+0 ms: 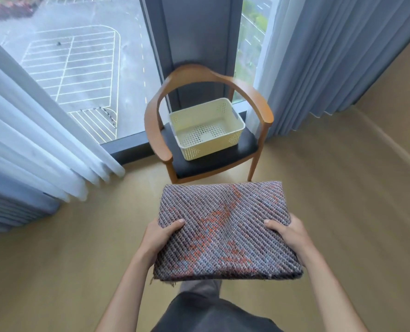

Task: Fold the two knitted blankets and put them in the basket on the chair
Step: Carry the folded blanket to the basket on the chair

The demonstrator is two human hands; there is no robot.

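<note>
I hold a folded knitted blanket (225, 228), grey-purple with orange patches, flat in front of me above the floor. My left hand (160, 233) grips its left edge, thumb on top. My right hand (287, 233) grips its right edge the same way. Ahead stands a wooden chair (156, 121) with a black seat. On the seat sits a cream perforated plastic basket (235, 137) with nothing in it. The blanket is a short way in front of the chair, nearer to me. Only one blanket is in view.
A floor-to-ceiling window is behind the chair. White and grey curtains (31, 140) hang at the left, grey curtains (331, 56) at the right. The floor (55, 271) is light wood. My legs show below the blanket.
</note>
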